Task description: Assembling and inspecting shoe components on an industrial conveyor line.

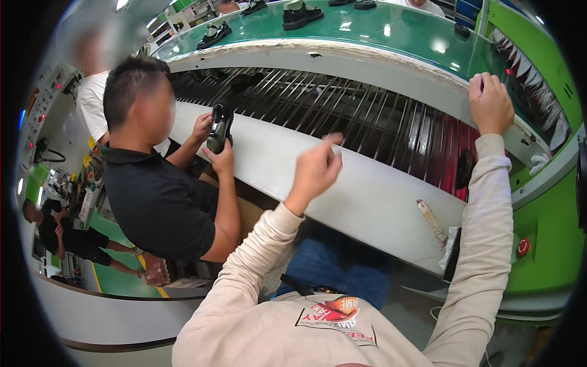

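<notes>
My left hand [316,171] hovers above the white front ledge [367,183] of a conveyor, fingers partly bent and apart, nothing seen in it. My right hand [491,105] is closed, its fingers curled in at the worn white rail [428,72] beside the green belt; nothing shows in its grip. To my left, a person in a black shirt [153,208] holds a glossy black shoe [221,125] in both hands. Between ledge and rail runs a bed of metal rollers [342,110], lit red at its right end, where a dark shoe-like object [465,169] lies.
Several black shoes, one a chunky shoe [302,15], stand on the green belt [379,27]. A tape-wrapped stick [431,221] lies on the ledge. At right is a green machine [544,232] with a red stop button [523,246] and white strip curtain [520,67]. Other people stand behind.
</notes>
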### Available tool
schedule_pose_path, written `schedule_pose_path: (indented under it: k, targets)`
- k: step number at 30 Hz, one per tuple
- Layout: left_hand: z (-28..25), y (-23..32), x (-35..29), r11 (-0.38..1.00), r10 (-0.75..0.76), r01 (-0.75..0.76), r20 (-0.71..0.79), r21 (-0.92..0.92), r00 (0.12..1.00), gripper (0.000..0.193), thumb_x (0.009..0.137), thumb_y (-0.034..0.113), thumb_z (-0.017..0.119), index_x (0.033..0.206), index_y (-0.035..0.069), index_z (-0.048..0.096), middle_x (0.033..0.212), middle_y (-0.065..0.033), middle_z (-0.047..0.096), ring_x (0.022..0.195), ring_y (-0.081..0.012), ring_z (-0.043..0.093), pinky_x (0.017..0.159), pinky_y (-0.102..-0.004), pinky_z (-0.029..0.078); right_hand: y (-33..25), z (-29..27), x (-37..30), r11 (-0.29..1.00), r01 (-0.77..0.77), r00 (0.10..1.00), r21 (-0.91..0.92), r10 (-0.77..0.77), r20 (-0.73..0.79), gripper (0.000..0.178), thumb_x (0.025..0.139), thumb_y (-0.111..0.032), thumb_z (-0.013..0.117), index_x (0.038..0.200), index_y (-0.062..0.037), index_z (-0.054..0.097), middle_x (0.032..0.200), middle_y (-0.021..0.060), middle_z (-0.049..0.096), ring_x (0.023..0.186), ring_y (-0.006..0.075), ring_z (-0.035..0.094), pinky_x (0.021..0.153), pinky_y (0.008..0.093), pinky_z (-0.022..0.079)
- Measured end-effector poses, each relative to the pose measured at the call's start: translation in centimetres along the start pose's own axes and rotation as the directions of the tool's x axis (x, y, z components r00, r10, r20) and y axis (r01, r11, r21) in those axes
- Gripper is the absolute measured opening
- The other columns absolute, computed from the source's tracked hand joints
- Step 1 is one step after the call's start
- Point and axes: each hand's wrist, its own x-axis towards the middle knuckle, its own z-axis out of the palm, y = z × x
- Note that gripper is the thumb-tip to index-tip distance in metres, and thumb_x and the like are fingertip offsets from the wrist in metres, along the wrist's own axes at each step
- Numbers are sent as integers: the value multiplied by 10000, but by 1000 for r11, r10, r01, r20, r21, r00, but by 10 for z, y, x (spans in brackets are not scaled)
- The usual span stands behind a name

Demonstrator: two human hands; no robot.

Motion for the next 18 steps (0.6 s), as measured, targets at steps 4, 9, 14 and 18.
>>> schedule_pose_path:
  k: [4, 9, 14, 18]
  targets:
    - [56, -25, -62, 998, -54, 61, 294, -17, 954, 220, 916, 137, 741, 1134, 119, 767, 754, -106, 724, 698, -326, 717, 634, -434, 552, 13, 6, -3, 1000, 15, 999, -17, -16, -29, 302, 1047, -388, 537, 957, -144, 691, 994, 39, 711, 977, 316, 694, 808, 485, 561]
    - [57, -15, -71, 999, 48, -48, 181, -5, 982, 134, 917, 104, 728, 1034, 107, 793, 833, -75, 748, 686, -267, 715, 649, -385, 564, 11, 7, 0, 1000, 27, 995, -7, -27, -94, 290, 1045, -385, 545, 978, -153, 704, 975, 36, 708, 974, 315, 697, 782, 505, 561]
    - [61, -16, -72, 999, 7, 0, 149, -52, 989, 94, 911, 110, 737, 981, 100, 799, 827, -75, 745, 679, -257, 712, 651, -381, 564, 19, 9, -1, 999, 30, 999, -33, -31, -35, 299, 1055, -393, 535, 1003, -159, 714, 994, 36, 713, 980, 313, 699, 783, 510, 561]
    - [58, -15, -71, 1000, 2, 2, 141, -29, 990, 94, 911, 108, 736, 980, 97, 798, 826, -76, 748, 683, -257, 716, 654, -378, 565, 18, 6, -1, 999, 25, 999, -44, -24, 30, 326, 1090, -403, 504, 1062, -140, 695, 1049, 64, 713, 1011, 340, 684, 835, 523, 545]
